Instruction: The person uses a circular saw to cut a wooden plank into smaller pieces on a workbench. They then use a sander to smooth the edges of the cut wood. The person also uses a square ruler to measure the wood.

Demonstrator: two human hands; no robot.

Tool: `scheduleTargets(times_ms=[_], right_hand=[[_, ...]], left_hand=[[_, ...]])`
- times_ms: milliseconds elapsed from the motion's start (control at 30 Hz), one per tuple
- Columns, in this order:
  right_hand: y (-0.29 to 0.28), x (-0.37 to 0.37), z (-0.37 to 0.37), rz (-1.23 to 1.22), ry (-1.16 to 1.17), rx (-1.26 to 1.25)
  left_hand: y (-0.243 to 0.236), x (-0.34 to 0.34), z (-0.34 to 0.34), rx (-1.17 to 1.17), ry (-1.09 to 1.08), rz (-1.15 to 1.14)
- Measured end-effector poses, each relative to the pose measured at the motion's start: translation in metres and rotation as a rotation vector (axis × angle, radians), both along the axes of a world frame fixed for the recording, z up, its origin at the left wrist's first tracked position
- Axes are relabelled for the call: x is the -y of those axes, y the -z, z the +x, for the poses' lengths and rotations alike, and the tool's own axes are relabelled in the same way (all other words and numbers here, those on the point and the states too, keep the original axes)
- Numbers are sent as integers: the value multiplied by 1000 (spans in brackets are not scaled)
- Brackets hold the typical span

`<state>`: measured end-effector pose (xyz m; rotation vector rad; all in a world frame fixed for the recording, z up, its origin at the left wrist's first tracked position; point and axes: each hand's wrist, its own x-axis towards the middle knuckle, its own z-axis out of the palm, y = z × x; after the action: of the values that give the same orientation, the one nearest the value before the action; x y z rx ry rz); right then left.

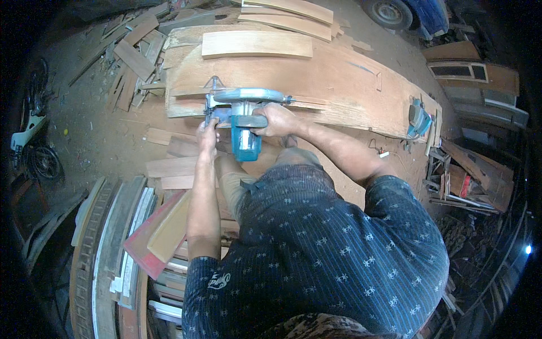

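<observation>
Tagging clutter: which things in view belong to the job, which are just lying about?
In the job:
circular saw, right hand and left hand on it
wooden slab beneath

Likely lying about:
scrap-wood pile
second teal power tool
red board
motorcycle

Noted: brown, debris-strewn floor; motorcycle at left; blue vehicle at front right; small bright white light at far right.

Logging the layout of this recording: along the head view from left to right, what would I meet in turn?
Motorcycle, scrap wood pile, left hand, circular saw's teal motor housing, right hand, second teal power tool, wood-framed panel.
</observation>
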<state>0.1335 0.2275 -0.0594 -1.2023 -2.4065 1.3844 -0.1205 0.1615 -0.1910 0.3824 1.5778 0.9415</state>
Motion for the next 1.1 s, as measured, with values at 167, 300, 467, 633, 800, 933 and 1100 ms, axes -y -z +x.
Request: scheduleTargets(times_ms=[167,300,467,633,800,933,1100], right_hand=[[1,-5,-26,5,-9,23],[4,-9,-46,34,-45,-4],[11,-17,-97,52,-73,30],[11,-28,-141,-29,-114,6],[-21,-6,-107,83,-47,-37],[-82,-9,-35,152,95,-17],[-192,-20,78,60,357,305]], left_hand=[[8,-3,-31,-28,48,1],[12,-4,-51,9,14,0],[20,-3,-102,-2,-25,-55],[17,7,-142,-36,-103,-37],[-30,17,-122,-94,-81,-11],[-113,3,-54,-32,19,108],[-45,7,42,103,-54,35]])
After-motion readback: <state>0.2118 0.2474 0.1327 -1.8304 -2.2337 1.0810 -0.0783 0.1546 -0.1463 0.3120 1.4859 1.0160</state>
